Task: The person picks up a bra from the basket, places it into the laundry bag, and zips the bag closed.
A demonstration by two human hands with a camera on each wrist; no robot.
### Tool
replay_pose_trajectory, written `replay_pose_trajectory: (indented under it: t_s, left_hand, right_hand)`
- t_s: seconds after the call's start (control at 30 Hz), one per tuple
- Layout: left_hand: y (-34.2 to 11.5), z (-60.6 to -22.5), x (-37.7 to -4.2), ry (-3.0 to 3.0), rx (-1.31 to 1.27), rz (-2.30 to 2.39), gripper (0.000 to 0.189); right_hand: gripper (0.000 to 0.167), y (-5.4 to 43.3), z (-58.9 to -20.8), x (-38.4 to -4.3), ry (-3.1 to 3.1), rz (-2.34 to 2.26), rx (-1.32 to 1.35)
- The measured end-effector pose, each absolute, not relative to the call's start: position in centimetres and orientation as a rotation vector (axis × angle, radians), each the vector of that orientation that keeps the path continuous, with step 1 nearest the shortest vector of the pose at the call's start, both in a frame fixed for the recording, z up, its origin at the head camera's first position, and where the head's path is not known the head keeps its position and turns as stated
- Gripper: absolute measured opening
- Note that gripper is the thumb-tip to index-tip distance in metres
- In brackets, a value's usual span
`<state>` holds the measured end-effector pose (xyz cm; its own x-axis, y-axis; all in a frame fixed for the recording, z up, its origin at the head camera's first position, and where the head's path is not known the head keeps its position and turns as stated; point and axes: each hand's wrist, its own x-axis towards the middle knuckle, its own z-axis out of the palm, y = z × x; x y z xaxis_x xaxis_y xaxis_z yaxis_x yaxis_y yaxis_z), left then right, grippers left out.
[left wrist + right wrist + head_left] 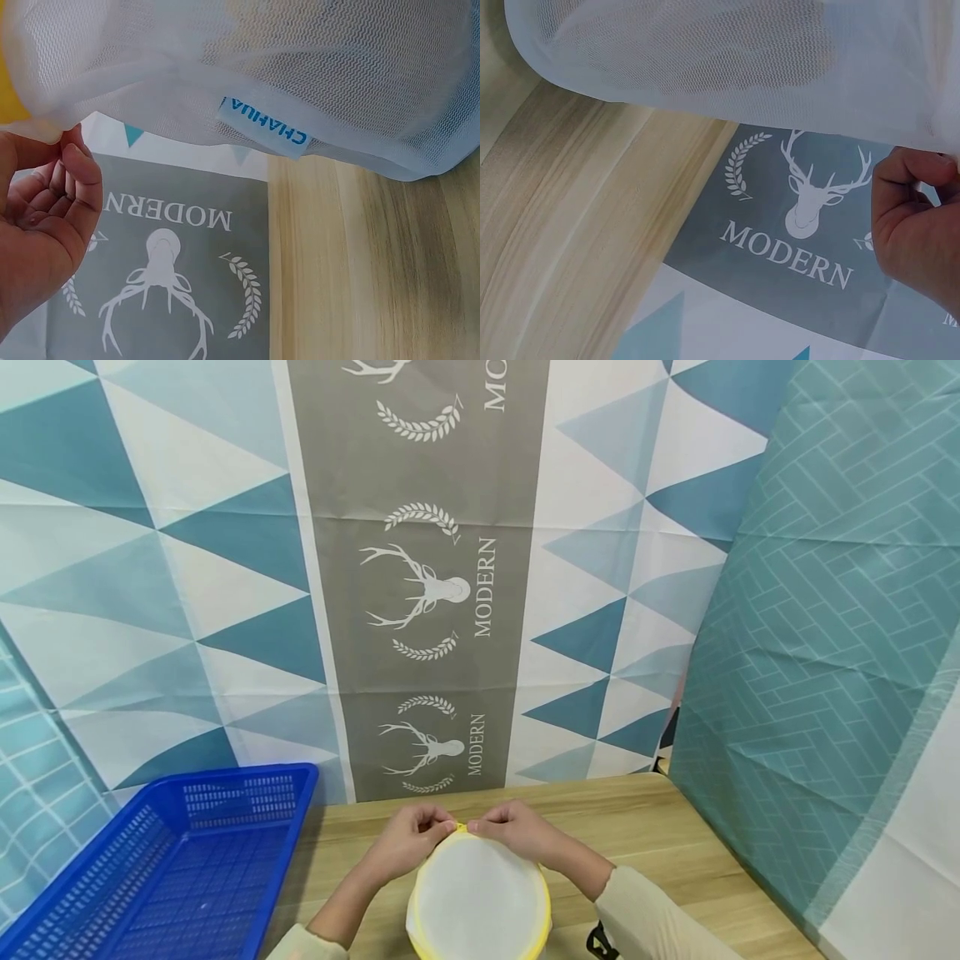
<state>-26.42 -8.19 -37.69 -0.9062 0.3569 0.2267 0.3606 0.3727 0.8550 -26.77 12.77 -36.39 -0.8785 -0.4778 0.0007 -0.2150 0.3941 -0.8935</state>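
A round white mesh laundry bag (480, 897) with a yellow rim hangs between both hands. My left hand (408, 842) pinches the top of the yellow edge with thumb and forefinger. Close beside it, my right hand (521, 833) pinches the same edge. From the left wrist view, the mesh of the laundry bag (360, 67) bears a small tag (266, 127) reading CHAHUA, and the left hand (49, 199) grips its gathered border. In the right wrist view the right hand (919, 217) holds the border, its fingertips partly cut off by the frame.
A blue plastic basket (296, 860) stands to the left on the wooden table (660, 827). Behind the table hangs a patterned cloth (435, 610) with deer heads and triangles. A teal cloth (825, 610) hangs on the right. Something black (600, 941) shows by the right sleeve.
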Motion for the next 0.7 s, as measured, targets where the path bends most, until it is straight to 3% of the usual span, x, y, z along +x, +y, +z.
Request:
replay_pose_trajectory:
  t_s: [0.7]
  left_hand:
    - [-8.87, -37.87, -26.32, -2.582, -0.658, -1.663, 0.018]
  right_hand:
    - [0.032, 12.83, -36.65, -26.92, 2.405, -1.490, -0.618]
